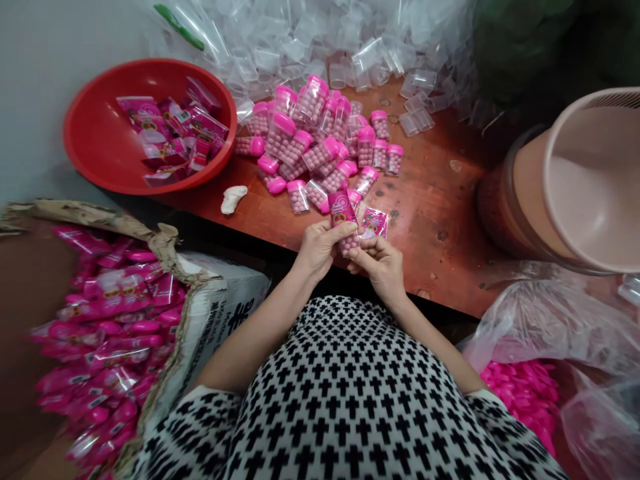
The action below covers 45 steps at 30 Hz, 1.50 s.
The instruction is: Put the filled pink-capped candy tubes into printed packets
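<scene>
Head view looks down on a person's left hand (320, 248) and right hand (381, 268), both closed around a clear plastic bottle (349, 245) of pink balls, held just above the near edge of the wooden counter (430, 207). A pink printed label (341, 208) covers the bottle's far end, its small lettering too blurred to read. Just beside it, a matching pink sachet (374, 223) lies on the counter, also unreadable. Farther off, filled pink-capped bottles (310, 137) stand and lie in a loose heap, next to a red plastic basin (85, 127) of pink packets. Beyond them spreads a pile of empty clear bottles (320, 47). To the near left, a torn white sack (220, 320) printed with large dark characters, none legible, holds pink sachets (115, 313). To the near right, loose pink caps (520, 393) sit in a clear plastic bag (545, 327), below a beige plastic bin (590, 180).
</scene>
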Each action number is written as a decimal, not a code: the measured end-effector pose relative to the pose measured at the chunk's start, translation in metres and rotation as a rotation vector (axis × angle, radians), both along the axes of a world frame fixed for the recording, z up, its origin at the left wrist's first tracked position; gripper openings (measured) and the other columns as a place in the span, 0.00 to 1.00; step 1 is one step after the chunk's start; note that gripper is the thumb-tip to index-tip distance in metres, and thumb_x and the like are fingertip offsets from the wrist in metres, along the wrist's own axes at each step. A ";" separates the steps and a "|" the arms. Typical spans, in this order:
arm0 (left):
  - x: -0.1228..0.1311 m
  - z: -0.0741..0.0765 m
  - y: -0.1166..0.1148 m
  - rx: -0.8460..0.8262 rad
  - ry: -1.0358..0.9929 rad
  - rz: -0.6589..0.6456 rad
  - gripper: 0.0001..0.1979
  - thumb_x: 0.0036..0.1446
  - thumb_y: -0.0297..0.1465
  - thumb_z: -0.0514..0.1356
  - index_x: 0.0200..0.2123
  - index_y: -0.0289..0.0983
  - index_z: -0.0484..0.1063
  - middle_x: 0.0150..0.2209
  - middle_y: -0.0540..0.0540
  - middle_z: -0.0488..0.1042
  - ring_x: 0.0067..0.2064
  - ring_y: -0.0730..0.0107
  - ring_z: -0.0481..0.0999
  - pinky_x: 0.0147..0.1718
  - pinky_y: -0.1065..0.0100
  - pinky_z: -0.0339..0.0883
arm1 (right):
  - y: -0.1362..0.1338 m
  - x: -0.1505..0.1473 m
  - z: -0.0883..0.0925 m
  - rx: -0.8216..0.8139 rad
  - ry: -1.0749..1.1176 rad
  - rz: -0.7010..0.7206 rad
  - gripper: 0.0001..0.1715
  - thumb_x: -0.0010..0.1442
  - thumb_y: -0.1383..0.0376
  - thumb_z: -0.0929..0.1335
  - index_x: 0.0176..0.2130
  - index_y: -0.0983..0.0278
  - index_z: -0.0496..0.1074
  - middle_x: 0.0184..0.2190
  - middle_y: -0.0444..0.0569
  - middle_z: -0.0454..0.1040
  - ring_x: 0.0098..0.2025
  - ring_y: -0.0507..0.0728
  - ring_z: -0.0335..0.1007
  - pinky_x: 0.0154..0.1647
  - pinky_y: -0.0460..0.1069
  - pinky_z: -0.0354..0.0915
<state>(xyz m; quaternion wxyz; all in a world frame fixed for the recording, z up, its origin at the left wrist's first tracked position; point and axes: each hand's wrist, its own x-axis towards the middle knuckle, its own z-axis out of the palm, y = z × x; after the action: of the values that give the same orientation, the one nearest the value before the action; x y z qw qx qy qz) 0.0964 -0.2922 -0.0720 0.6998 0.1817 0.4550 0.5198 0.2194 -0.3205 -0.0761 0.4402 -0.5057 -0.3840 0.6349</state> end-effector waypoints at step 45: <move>-0.022 -0.018 -0.012 0.626 1.082 0.003 0.18 0.59 0.43 0.62 0.49 0.41 0.77 0.51 0.43 0.78 0.55 0.58 0.73 0.59 0.56 0.63 | 0.041 0.074 -0.006 0.238 -0.215 -0.215 0.19 0.53 0.52 0.74 0.30 0.63 0.68 0.22 0.40 0.76 0.18 0.47 0.69 0.19 0.41 0.65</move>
<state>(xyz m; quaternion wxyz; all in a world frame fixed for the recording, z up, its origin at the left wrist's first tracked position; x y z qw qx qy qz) 0.0741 -0.3044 -0.0904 0.2831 0.6150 0.5715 0.4637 0.2934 -0.2793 -0.0818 0.5185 -0.5530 -0.4452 0.4766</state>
